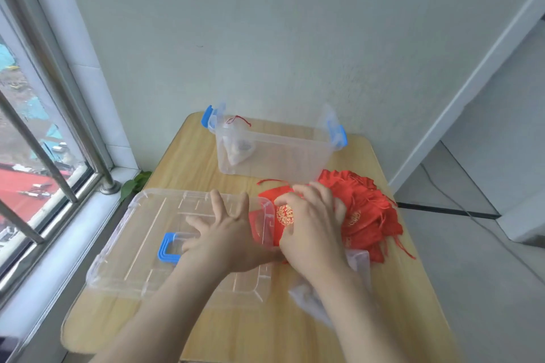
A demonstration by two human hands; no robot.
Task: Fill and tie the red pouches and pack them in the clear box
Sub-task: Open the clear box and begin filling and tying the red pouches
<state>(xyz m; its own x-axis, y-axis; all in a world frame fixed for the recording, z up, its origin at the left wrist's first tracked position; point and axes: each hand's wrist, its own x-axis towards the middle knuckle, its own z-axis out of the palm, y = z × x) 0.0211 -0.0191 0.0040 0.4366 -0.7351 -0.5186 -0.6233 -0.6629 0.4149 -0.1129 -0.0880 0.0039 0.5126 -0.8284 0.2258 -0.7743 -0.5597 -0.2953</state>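
Red pouch (284,215) lies near the desk's (206,333) right edge, gripped by the curled right hand (312,224); the left hand (227,233) rests spread on the lid (141,233). Better to lift one pouch only.

Wood table (206,327), window (17,132) w/ metal bars (44,158) on L, green leaves (131,188), pale wall (295,38)
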